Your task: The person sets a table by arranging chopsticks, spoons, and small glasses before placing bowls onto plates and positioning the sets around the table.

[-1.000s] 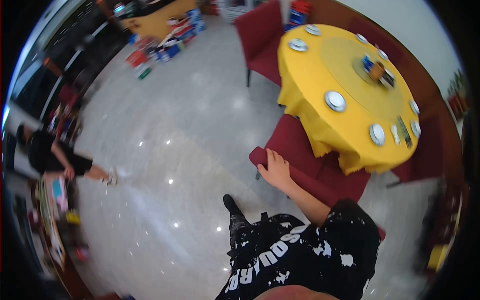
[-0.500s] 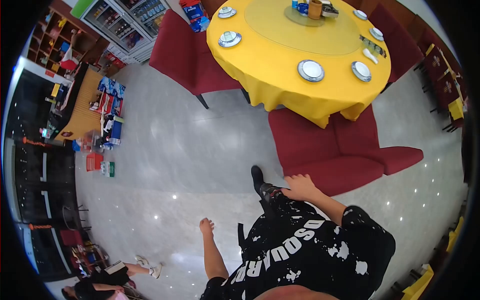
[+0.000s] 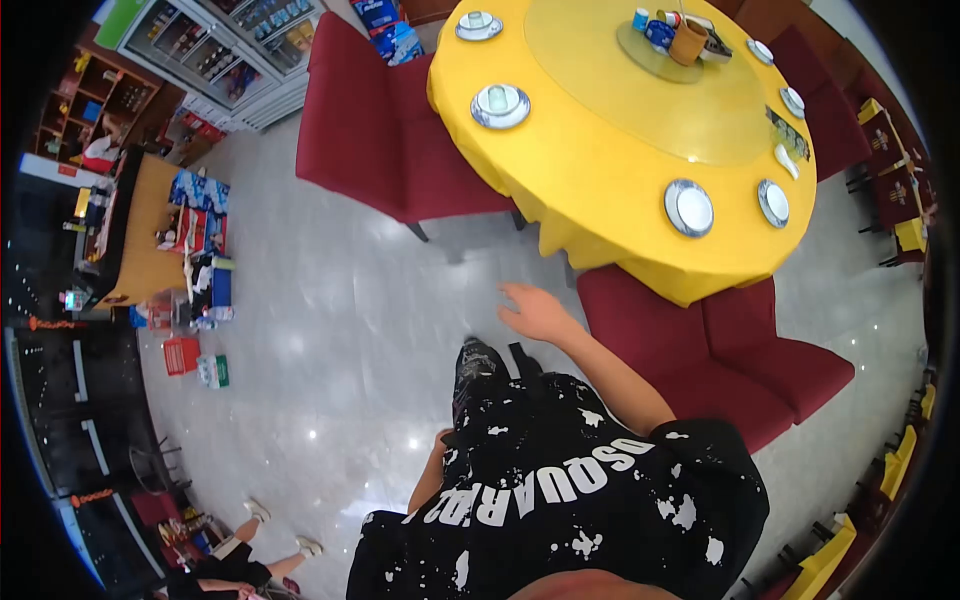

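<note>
My right hand (image 3: 532,312) reaches out ahead of my body above the grey floor, fingers stretched and holding nothing. Nearest to it are two red chairs (image 3: 655,345) on the right, tucked at the round table with a yellow tablecloth (image 3: 610,190). Down at my left side hangs my left hand (image 3: 442,440), its fingers mostly hidden behind my black patterned shirt (image 3: 560,490). On the table near edge lie a plate with a bowl (image 3: 689,208) and a smaller-looking setting (image 3: 773,203). A third setting with a glass (image 3: 500,105) sits at the table's left.
A red chair (image 3: 365,140) stands left of the table. Farther left are a counter (image 3: 150,230), a red crate (image 3: 181,355) and a glass-door drinks fridge (image 3: 200,60). Another person (image 3: 235,570) is at the lower left. Yellow-covered tables line the right side.
I have moved forward, so the table and chairs look closer. My right hand has swung forward and left, away from the chair. My left hand has swung back beside my body.
</note>
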{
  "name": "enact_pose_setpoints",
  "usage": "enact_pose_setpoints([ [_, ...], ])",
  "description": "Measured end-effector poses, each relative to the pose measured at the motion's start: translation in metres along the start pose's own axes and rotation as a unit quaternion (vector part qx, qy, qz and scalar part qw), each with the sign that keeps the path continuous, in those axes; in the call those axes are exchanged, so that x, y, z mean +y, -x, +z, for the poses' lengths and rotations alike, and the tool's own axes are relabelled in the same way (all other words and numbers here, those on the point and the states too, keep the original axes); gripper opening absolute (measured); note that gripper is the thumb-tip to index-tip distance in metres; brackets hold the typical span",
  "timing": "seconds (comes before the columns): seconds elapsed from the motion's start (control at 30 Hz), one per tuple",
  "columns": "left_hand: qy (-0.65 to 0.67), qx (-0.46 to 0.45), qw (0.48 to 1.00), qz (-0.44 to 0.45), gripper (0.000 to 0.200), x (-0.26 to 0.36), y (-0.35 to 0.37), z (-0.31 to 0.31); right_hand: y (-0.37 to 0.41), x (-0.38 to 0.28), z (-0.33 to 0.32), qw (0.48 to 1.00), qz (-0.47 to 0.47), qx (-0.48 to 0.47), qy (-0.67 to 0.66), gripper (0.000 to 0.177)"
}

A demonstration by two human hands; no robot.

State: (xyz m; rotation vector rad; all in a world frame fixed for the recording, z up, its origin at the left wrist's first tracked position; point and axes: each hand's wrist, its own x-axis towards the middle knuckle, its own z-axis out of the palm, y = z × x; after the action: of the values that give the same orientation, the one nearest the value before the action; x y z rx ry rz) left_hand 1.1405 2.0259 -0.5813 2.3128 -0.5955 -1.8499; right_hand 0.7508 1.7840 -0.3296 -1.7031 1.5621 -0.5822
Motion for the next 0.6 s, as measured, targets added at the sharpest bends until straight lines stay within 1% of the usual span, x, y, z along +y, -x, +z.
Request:
enact_pose_setpoints([
  [0.03, -0.031, -0.002, 1.000, -0.001, 0.028, 0.019, -0.014, -0.008, -0.036, -0.008, -0.003, 0.999, 0.005, 0.010, -0.030, 0.049],
  [0.1, -0.096, -0.002, 0.995, 0.006, 0.026, 0.063, -0.045, -0.030, -0.111, -0.003, 0.006, 0.995, 0.013, 0.068, -0.071, 0.048],
  [0.17, -0.221, -0.003, 0.974, 0.054, 0.023, 0.121, -0.085, -0.058, -0.186, 0.015, 0.013, 0.989, 0.041, 0.110, -0.085, 0.045],
  [0.2, -0.333, -0.014, 0.935, 0.120, 0.022, 0.155, -0.107, -0.072, -0.221, 0.026, 0.017, 0.987, 0.069, 0.115, -0.083, 0.046],
  [0.23, -0.463, -0.017, 0.859, 0.217, 0.021, 0.196, -0.131, -0.087, -0.259, 0.037, 0.016, 0.984, 0.096, 0.124, -0.082, 0.047],
  [0.27, -0.546, 0.001, 0.780, 0.306, 0.020, 0.242, -0.158, -0.095, -0.296, 0.047, 0.002, 0.981, 0.118, 0.136, -0.075, 0.048],
  [0.3, -0.572, 0.034, 0.726, 0.379, 0.019, 0.295, -0.188, -0.094, -0.330, 0.051, -0.017, 0.972, 0.138, 0.183, -0.042, 0.048],
  [0.33, -0.441, -0.010, 0.847, 0.298, 0.020, 0.361, -0.208, -0.088, -0.358, 0.053, -0.029, 0.960, 0.161, 0.227, -0.014, 0.049],
  [0.37, -0.291, 0.037, 0.894, 0.340, 0.026, 0.416, -0.222, -0.074, -0.383, 0.054, -0.037, 0.944, 0.187, 0.270, 0.007, 0.049],
  [0.4, -0.216, 0.065, 0.917, 0.328, 0.033, 0.492, -0.213, -0.060, -0.407, 0.063, -0.049, 0.935, 0.167, 0.314, 0.004, 0.054],
  [0.43, -0.216, 0.139, 0.856, 0.449, 0.036, 0.570, -0.174, -0.042, -0.429, 0.068, -0.065, 0.925, 0.196, 0.326, 0.001, 0.058],
  [0.47, -0.216, 0.089, 0.862, 0.450, 0.033, 0.643, -0.141, -0.031, -0.447, 0.074, -0.081, 0.915, 0.225, 0.336, -0.002, 0.062],
  [0.53, -0.205, 0.091, 0.804, 0.551, 0.028, 0.755, -0.122, -0.005, -0.480, 0.096, -0.101, 0.910, 0.198, 0.365, 0.015, 0.066],
  [0.57, -0.197, 0.070, 0.782, 0.587, 0.026, 0.803, -0.113, 0.005, -0.491, 0.107, -0.107, 0.910, 0.183, 0.372, 0.027, 0.068],
  [0.6, -0.194, 0.060, 0.775, 0.599, 0.025, 0.841, -0.101, 0.015, -0.496, 0.110, -0.109, 0.913, 0.219, 0.343, 0.033, 0.070],
])
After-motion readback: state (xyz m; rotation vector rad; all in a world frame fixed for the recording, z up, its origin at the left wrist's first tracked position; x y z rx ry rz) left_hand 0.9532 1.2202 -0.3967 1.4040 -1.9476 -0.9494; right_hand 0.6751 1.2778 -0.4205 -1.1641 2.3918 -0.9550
